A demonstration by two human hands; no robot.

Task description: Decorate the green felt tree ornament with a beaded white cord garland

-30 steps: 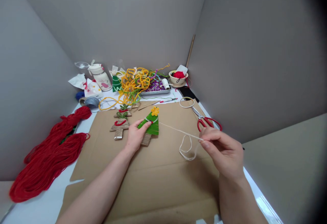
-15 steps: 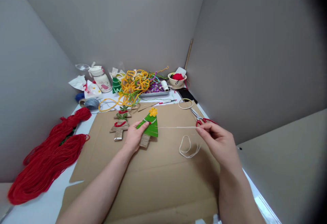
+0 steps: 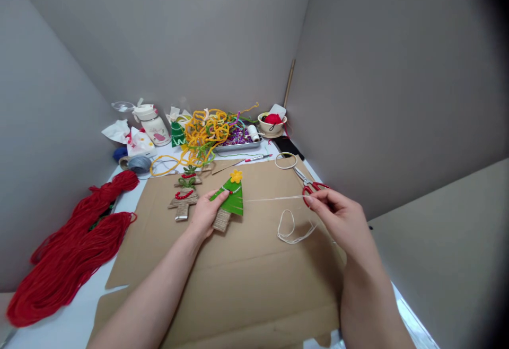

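Observation:
My left hand (image 3: 204, 215) grips a green felt tree ornament (image 3: 230, 199) with a yellow flower on top and a twine-wrapped trunk, holding it on the cardboard sheet (image 3: 246, 264). A thin white string (image 3: 274, 199) runs taut from the tree to my right hand (image 3: 338, 219), whose fingers pinch its end. The loose rest of the string lies in a loop (image 3: 288, 229) on the cardboard below. Red-handled scissors (image 3: 310, 183) lie just beyond my right fingers.
A twine tree ornament (image 3: 183, 199) with red beads lies left of the green one. Red yarn skeins (image 3: 71, 253) lie at the left. At the back are tangled yellow and green cords (image 3: 204, 131), a bead tray (image 3: 238, 139), a bowl (image 3: 272, 122), a white bottle (image 3: 151, 121) and a thread ring (image 3: 286, 160).
My right hand moved up and away, pulling the string taut and level. The left hand kept its hold on the green tree. The view shifted slightly.

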